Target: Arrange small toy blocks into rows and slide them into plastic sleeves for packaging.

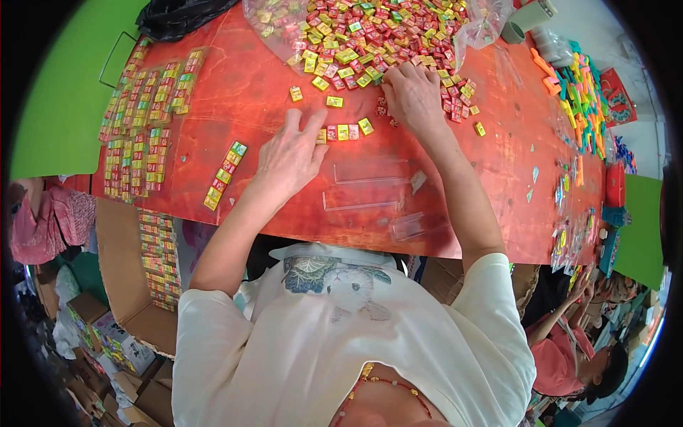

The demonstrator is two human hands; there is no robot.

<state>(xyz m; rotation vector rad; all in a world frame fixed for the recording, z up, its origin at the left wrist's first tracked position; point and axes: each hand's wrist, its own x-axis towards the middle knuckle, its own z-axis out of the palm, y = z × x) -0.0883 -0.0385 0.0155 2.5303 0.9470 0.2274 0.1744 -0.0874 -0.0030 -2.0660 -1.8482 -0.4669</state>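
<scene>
My left hand [290,153] is palm down with its fingers apart, beside the left end of a short row of tiny red and yellow boxes [343,132]. Its thumb and a finger lie on either side of the end box; whether they touch it I cannot tell. My right hand [415,99] curls its fingers down at the near edge of a large pile of tiny boxes [377,35]. Its fingertips are hidden, so what they grip is not visible. Two loose yellow boxes, one a yellow box [334,102], lie between the hands and the pile.
Clear plastic trays [363,203] lie near the table's front edge. A filled strip of boxes [225,176] is at the left, with packed strips [146,92] beyond. An open carton [128,270] stands below. Colourful plastic pieces [587,99] lie at the right; another person [569,356] sits there.
</scene>
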